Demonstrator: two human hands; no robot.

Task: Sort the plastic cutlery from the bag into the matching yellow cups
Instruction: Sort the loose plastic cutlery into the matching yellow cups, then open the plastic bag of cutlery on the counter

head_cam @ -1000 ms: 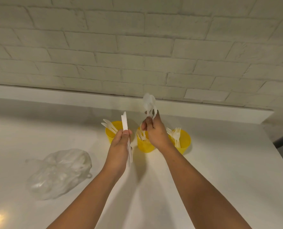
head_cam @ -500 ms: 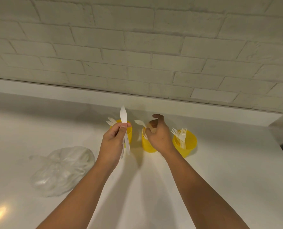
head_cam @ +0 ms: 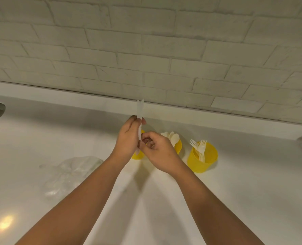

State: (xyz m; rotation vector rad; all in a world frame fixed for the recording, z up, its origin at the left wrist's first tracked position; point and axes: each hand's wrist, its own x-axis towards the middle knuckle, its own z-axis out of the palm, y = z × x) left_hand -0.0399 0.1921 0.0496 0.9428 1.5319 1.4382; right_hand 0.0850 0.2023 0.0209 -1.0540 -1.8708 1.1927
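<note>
White counter [head_cam: 252, 200]: bag [head_cam: 70, 174], cups [head_cam: 202, 163] (yellow)

The upper half is filled by a wall [head_cam: 146, 50] of off-white painted brick. Below it, a glossy white counter [head_cam: 252, 200] is bordered by a low raised ledge [head_cam: 58, 97], and a warm glare [head_cam: 5, 223] is reflected at its near left.

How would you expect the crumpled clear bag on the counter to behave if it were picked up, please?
The bag would probably be floppy: it lies slumped in soft creases. Its thin, see-through film suggests it is very light, though whether anything remains inside is unclear. Pushed, it might slide easily, since the counter looks glossy.
</note>
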